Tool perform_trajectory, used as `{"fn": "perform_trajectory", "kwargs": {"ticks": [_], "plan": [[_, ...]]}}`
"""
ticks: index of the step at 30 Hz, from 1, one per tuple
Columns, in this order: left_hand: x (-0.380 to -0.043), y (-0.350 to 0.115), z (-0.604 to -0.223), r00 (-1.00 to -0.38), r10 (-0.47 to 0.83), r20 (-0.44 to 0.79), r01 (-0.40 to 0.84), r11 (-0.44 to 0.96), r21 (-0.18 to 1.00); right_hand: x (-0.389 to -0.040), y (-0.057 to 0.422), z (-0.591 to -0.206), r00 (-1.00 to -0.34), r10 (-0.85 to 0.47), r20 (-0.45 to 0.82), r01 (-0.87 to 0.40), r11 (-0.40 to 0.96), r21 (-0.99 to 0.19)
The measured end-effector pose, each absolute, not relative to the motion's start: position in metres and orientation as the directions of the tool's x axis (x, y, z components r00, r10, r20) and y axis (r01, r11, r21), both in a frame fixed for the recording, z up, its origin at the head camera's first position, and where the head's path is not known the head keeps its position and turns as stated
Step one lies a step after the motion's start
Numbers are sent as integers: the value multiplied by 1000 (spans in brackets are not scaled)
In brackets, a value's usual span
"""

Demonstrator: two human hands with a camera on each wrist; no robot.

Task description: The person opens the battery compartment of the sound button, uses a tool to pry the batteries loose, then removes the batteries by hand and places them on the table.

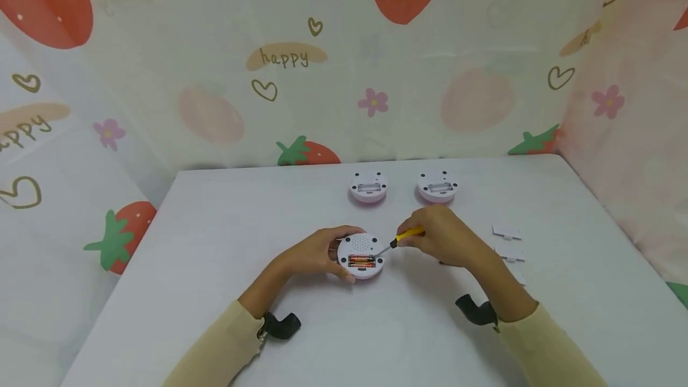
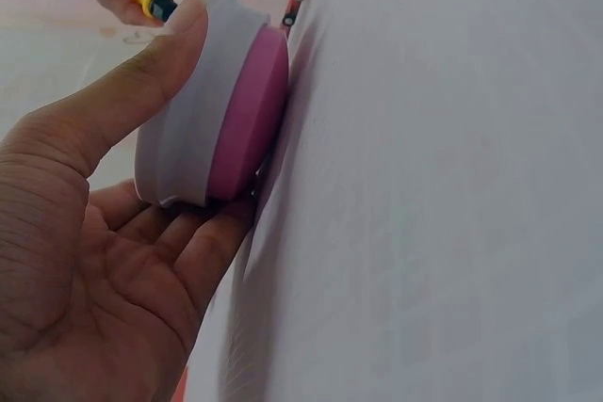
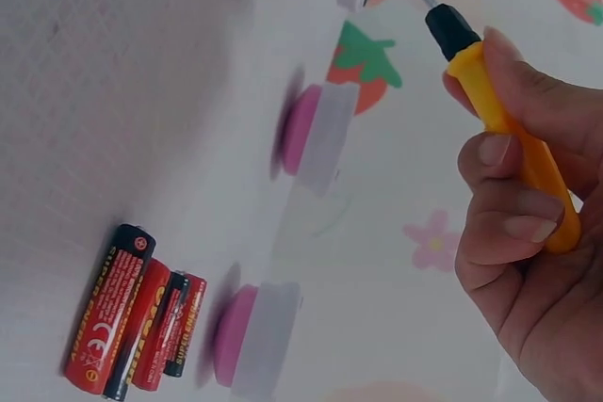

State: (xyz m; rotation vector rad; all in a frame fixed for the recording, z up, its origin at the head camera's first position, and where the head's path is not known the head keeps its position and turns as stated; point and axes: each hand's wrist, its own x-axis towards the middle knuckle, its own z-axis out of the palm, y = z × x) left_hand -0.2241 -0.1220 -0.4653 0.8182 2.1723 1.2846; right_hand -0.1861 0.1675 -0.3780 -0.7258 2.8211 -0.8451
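Observation:
My left hand grips a round white-and-pink device by its left side, thumb on the near edge and fingers around the far edge. The device lies with its back up; red batteries sit in its uncovered compartment. In my right hand is a screwdriver with a yellow handle, pinched between thumb and fingers. Its metal shaft slants down to the left, the tip right at the compartment's right end. From the left wrist view, the pink side of the device faces the table.
Two like devices stand at the back with uncovered compartments. Several small white covers lie to the right, partly behind my right forearm. Loose red-and-black batteries show in the right wrist view. Patterned cloth rises behind the white table.

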Motion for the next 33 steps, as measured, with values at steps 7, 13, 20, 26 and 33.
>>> {"fn": "perform_trajectory", "kwargs": {"ticks": [7, 13, 20, 26, 33], "plan": [[-223, -122, -466, -707, 699, -109, 238, 381, 893, -190, 171, -382, -885, -465, 19, -388, 714, -583], [-224, -121, -466, -711, 694, -116, 238, 392, 889, -192, 174, -383, -881, -472, 16, -390, 708, -588], [-225, -121, -464, -702, 703, -108, 232, 370, 899, -194, 176, -382, -888, -460, -7, -371, 724, -582], [-226, -122, -465, -709, 695, -120, 240, 398, 885, -193, 175, -381, -886, -464, -15, -369, 724, -583], [-226, -123, -466, -701, 704, -114, 240, 384, 891, -193, 175, -380, -888, -458, -30, -354, 725, -591]]}}
